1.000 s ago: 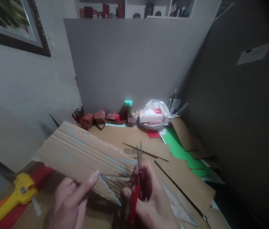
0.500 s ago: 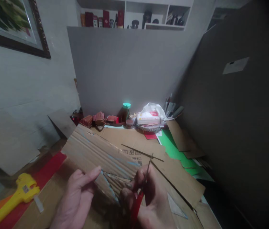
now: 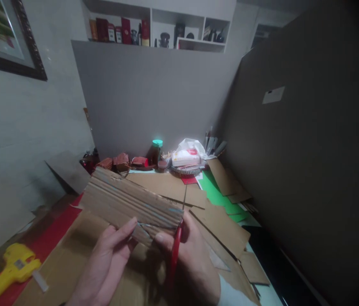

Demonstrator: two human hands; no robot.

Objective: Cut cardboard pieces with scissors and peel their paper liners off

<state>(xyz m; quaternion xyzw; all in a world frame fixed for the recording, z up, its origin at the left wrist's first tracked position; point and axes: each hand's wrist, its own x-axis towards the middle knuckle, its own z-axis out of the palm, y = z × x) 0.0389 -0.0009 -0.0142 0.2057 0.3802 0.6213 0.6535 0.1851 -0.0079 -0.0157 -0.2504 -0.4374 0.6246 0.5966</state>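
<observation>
brown cardboard, ridged along its length and marked with blue streaks, makes up the piece [image 3: 128, 199] held up in both hands, above the table and toward the near side. the left hand [image 3: 107, 257] grips its lower edge, thumb pressed on the upper face and fingers beneath. the right hand [image 3: 188, 250] is closed around the red scissors [image 3: 175, 253], and its thumb also bears on the piece's near right corner, beside a notch edged in blue. the scissor blades point up and away, past the piece's right end; they look nearly together, though the blur and the thin view make that hard to be sure of.

at the left, a yellow glue gun [image 3: 20, 265] lies over a red sheet [image 3: 52, 236], with a whitish stick [image 3: 40, 281] at its front end. flat cardboard sheets [image 3: 220, 225] cover much of the table to the right, near a green sheet [image 3: 218, 195]. along the back stand a jar [image 3: 155, 155] with a teal lid and, to its right, a tissue pack [image 3: 185, 158] resting on a round basket [image 3: 185, 171].
</observation>
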